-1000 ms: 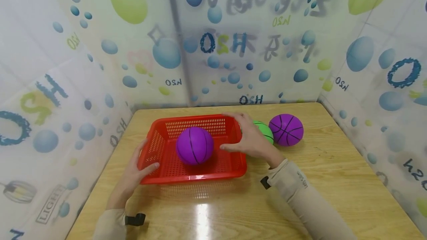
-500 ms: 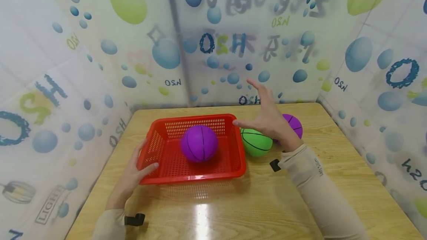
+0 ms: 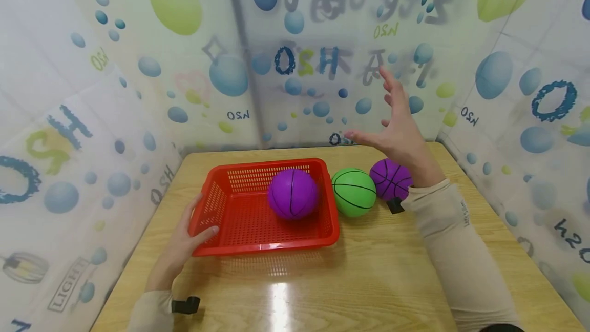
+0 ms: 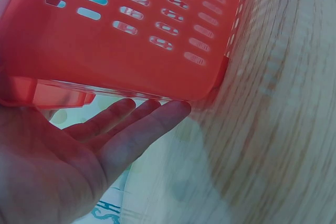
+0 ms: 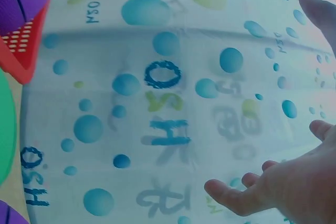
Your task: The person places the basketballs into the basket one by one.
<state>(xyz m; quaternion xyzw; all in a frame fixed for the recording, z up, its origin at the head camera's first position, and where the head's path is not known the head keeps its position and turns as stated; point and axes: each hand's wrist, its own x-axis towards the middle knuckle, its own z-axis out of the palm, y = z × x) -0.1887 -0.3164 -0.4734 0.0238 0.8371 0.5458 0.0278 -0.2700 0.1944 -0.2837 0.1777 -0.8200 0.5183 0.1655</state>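
Observation:
A red perforated plastic basket (image 3: 265, 248) stands on the wooden table, with a purple mini basketball (image 3: 293, 194) lying toward its right end. My left hand (image 3: 181, 244) holds the basket's left end, thumb over the rim and fingers along the outside of the wall. In the left wrist view those fingers (image 4: 152, 121) lie nearly straight against the basket. My right hand (image 3: 402, 135) is raised at the back right, fingers spread, holding nothing. Below it sit a green mini basketball (image 3: 354, 192), right by the basket's right side, and another purple mini basketball (image 3: 389, 178), partly overlapped by the right wrist.
The wooden table (image 3: 369, 281) runs toward me and ends at a printed fabric wall (image 3: 295, 117) at the back. Similar fabric walls close in the left and right sides. Dark wrist mounts (image 3: 186, 305) show at both sleeves.
My right hand has risen from over the basket and moved to the right and back, fingers spread. The purple ball inside has rolled right. My left hand stays on the basket.

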